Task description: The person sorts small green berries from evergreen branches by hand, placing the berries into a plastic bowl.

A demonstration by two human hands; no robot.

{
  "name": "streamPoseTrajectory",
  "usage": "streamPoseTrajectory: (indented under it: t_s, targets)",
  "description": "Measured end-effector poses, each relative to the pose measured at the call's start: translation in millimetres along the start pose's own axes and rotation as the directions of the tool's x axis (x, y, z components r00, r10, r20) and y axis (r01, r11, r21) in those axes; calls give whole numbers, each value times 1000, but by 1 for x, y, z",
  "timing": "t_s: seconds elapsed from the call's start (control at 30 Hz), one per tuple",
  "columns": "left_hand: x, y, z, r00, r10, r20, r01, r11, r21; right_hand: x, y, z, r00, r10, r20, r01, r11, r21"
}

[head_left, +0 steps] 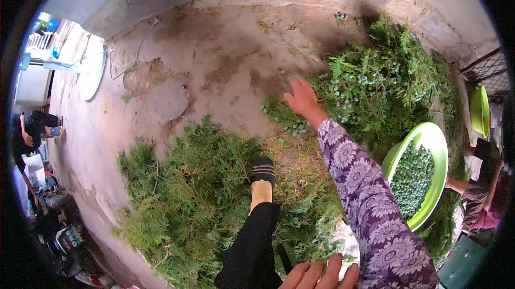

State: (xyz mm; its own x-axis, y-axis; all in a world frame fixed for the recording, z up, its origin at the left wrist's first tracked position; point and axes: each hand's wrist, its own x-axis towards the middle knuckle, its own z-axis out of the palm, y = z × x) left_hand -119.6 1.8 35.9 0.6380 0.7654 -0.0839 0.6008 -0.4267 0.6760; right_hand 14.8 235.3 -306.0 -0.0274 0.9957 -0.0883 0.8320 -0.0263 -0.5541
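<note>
My right hand, in a purple flowered sleeve, reaches out over the near-left edge of a heap of green conifer branches dotted with pale bluish cones. Its thumb stands apart from the fingers, and nothing shows between them. At the bottom edge, my left hand is partly cut off. Its fingers are stretched out and hold nothing visible. Right of my sleeve, a lime-green basin leans at a tilt, filled with small green cones.
A second pile of branches lies left of my shoe. Loose clippings cover the ground between. People sit at far left and far right. Another green basin stands by the right wall; a cable lies at the back left.
</note>
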Motion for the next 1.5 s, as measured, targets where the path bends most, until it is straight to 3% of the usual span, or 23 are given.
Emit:
streamPoseTrajectory:
  t_s: [0.07, 0.1, 0.17, 0.2, 0.37, 0.43, 0.57, 0.63, 0.77, 0.8, 0.83, 0.87, 0.93, 1.07, 1.13, 1.17, 1.23, 1.33, 1.47, 1.5]
  targets:
    - [1, -8, -2, 1000, -19, 10, 19, 1000, 17, 22, -5, 7, 989, -42, 139, 63, 987, -150]
    - [0, -12, -4, 999, -34, 21, 33, 999, 38, 32, -4, 16, 987, -51, 151, 72, 988, -138]
    - [-3, -21, -8, 997, -59, 55, 58, 998, 17, 46, 2, 35, 990, -18, 143, 53, 968, -246]
    - [-3, -24, -10, 994, -60, 89, 61, 998, -10, 46, -11, 24, 974, 61, 217, -18, 981, -194]
    - [0, -34, -14, 980, -138, 144, 143, 990, -19, 68, 0, 56, 961, 106, 255, -39, 966, -254]
    - [4, -37, -18, 964, -186, 190, 210, 970, -120, 77, 9, 63, 963, 76, 258, 6, 953, -303]
    - [6, -41, -22, 963, -192, 188, 214, 971, -103, 71, 18, 63, 969, 52, 243, 45, 925, -377]
    - [10, -41, -26, 959, -198, 203, 231, 961, -152, 59, 23, 64, 997, -29, 76, 48, 964, -262]
    - [7, -41, -22, 961, -184, 206, 215, 967, -137, 64, 10, 57, 1000, 14, -21, -18, 975, -223]
    - [5, -40, -18, 970, -168, 174, 189, 976, -108, 69, 2, 49, 987, 161, -30, -151, 967, 207]
    - [5, -39, -15, 979, -149, 141, 161, 984, -79, 72, -1, 45, 954, 298, 22, -252, 764, 594]
    - [6, -38, -17, 979, -147, 139, 159, 984, -83, 72, -1, 43, 954, 298, 21, -252, 766, 591]
    - [9, -36, -22, 965, -157, 210, 188, 973, -135, 65, -2, 40, 859, 334, 388, -482, 270, 834]
    - [15, -34, -25, 951, -181, 251, 221, 965, -139, 50, -10, 28, 858, 249, 449, -506, 257, 824]
    - [18, -32, -25, 948, -236, 212, 268, 954, -137, 42, -9, 25, 915, 201, 350, -404, 431, 807]
    - [19, -31, -25, 948, -235, 216, 269, 953, -139, 39, -8, 21, 913, 205, 353, -408, 430, 805]
    - [21, -30, -24, 948, -238, 210, 261, 961, -89, 31, -11, 7, 833, 220, 508, -550, 231, 803]
    - [22, -25, -17, 964, -204, 171, 204, 979, 18, 13, -21, -17, 830, 268, 489, -536, 148, 831]
    - [27, -16, -15, 965, -218, 147, 227, 973, -48, -32, -21, -50, 912, 215, 349, -394, 228, 890]
    - [27, -13, -14, 967, -208, 148, 218, 975, -53, -46, -17, -60, 912, 249, 325, -366, 140, 920]
